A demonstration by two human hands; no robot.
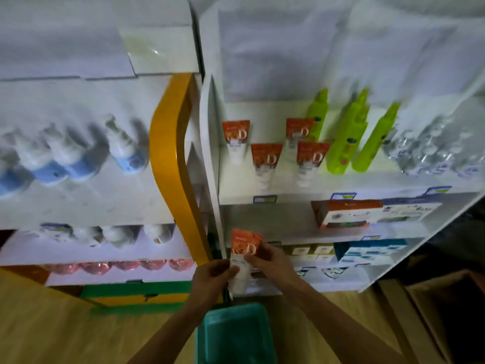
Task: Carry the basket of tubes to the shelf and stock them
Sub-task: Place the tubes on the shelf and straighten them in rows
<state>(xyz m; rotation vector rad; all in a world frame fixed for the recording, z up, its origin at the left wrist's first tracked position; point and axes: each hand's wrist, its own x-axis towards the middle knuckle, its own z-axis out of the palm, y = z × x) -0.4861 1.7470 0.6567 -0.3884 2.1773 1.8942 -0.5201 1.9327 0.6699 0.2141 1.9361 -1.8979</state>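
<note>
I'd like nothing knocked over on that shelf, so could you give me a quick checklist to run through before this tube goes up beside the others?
1. Tube in hand: the orange and white tube is held by both the left hand and the right hand. Ok.
2. Matching spot: four like tubes stand on the upper shelf, left of the green bottles. Ok.
3. Free space: a bare patch lies at the shelf's front left. Ok.
4. Orientation: the held tube is cap down, like those shelved. Ok.
5. Basket sits below the hands; whether more tubes remain in it: cannot tell.
6. Shelved tubes' steadiness: cannot tell, picture blurred.
</note>
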